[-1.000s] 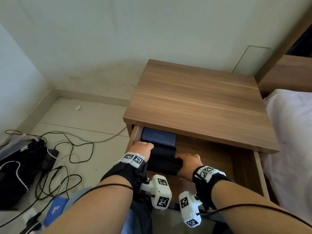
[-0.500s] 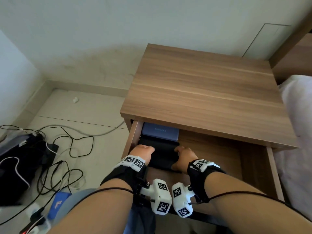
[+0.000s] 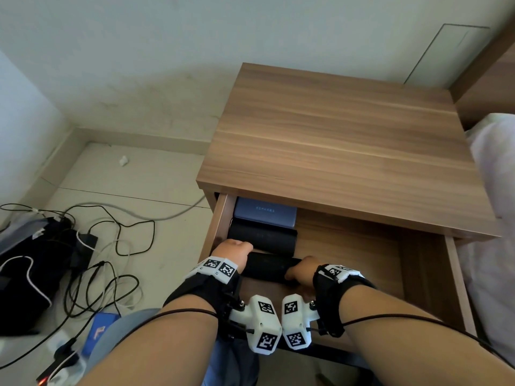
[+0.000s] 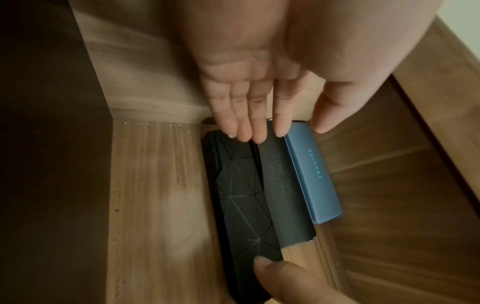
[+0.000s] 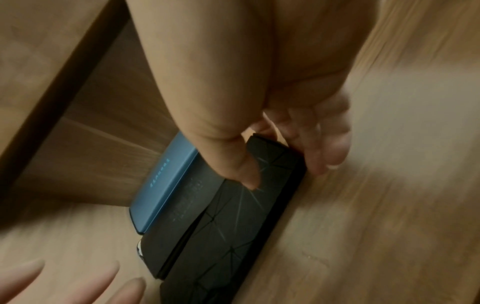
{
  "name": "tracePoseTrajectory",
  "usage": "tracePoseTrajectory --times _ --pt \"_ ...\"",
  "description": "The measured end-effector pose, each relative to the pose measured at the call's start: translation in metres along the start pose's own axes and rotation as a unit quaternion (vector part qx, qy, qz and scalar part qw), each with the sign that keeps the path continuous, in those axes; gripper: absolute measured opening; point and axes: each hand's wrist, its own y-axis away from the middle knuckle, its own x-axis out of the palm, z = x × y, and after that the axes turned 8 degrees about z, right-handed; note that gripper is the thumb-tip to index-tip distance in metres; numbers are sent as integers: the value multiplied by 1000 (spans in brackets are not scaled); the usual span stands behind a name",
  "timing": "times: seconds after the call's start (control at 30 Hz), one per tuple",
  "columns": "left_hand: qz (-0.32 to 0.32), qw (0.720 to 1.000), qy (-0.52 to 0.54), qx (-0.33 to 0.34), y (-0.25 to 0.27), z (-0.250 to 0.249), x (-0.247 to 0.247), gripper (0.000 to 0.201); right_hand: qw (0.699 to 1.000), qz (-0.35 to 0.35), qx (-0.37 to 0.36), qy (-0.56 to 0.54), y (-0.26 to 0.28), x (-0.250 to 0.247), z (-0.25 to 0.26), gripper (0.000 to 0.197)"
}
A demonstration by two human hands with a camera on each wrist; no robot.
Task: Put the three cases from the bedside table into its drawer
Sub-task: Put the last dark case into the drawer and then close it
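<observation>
The bedside table (image 3: pixel 348 151) has its drawer (image 3: pixel 362 260) pulled out. Three cases lie side by side at the drawer's left end. The blue case (image 3: pixel 264 211) (image 4: pixel 311 174) (image 5: pixel 166 181) is farthest back, then a dark grey case (image 3: pixel 262 236) (image 4: pixel 283 195), then a black faceted case (image 3: pixel 267 267) (image 4: pixel 241 205) (image 5: pixel 233 236) nearest me. My left hand (image 3: pixel 234 253) (image 4: pixel 259 131) hovers over the cases' left ends with straight fingers. My right hand (image 3: pixel 302 270) (image 5: pixel 285 174) pinches the faceted case's right end, thumb (image 4: pixel 267 265) on top.
Tangled cables (image 3: pixel 111 246) and a black bag (image 3: pixel 33 274) lie on the floor to the left. A white bed (image 3: pixel 493 218) borders the table on the right. The drawer's left wall (image 3: pixel 217 221) runs close beside my left hand.
Both hands have drawn back toward the drawer's front with the faceted case, uncovering the dark grey case behind it. My head view has tilted and moved closer.
</observation>
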Motion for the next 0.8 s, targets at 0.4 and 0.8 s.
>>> tracePoseTrajectory --times 0.4,0.8 --pt "18 1000 8 -3 -5 -2 -3 10 986 47 -33 -156 -10 2 0 14" --pt "17 1000 -23 -3 6 -9 -4 13 992 -1 -71 -109 3 -5 0 30"
